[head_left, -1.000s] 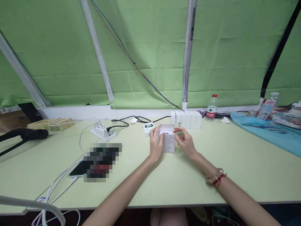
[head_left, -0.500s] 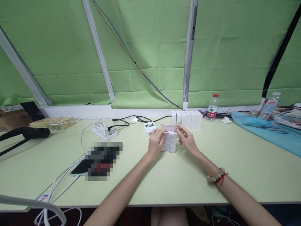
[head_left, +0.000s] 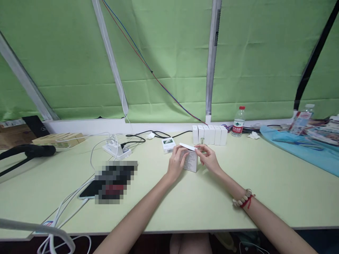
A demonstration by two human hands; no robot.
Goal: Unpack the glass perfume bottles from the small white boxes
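Note:
A small white carton (head_left: 191,162) with fine printed text stands upright on the table. My left hand (head_left: 175,164) is wrapped around its left side and top edge. At the upper right corner, my right hand (head_left: 211,159) has its thumb and fingers closed on the carton's white top flap (head_left: 187,146). The flap lies slanted over the opening, so the inside is hidden. Just behind my right hand a small glass object (head_left: 202,140) shows in part. A white box with a green picture (head_left: 168,144) lies behind my left hand.
A row of several white boxes (head_left: 209,134) stands at the back, beside a red-capped water bottle (head_left: 238,122). A power strip (head_left: 117,151), cables and a phone (head_left: 88,190) lie on the left. Blue plastic sheeting (head_left: 296,144) covers the right.
The carton's flap has come down from nearly upright to a slant over the opening. My right hand's fingers have moved slightly left onto it, and the carton has turned a little.

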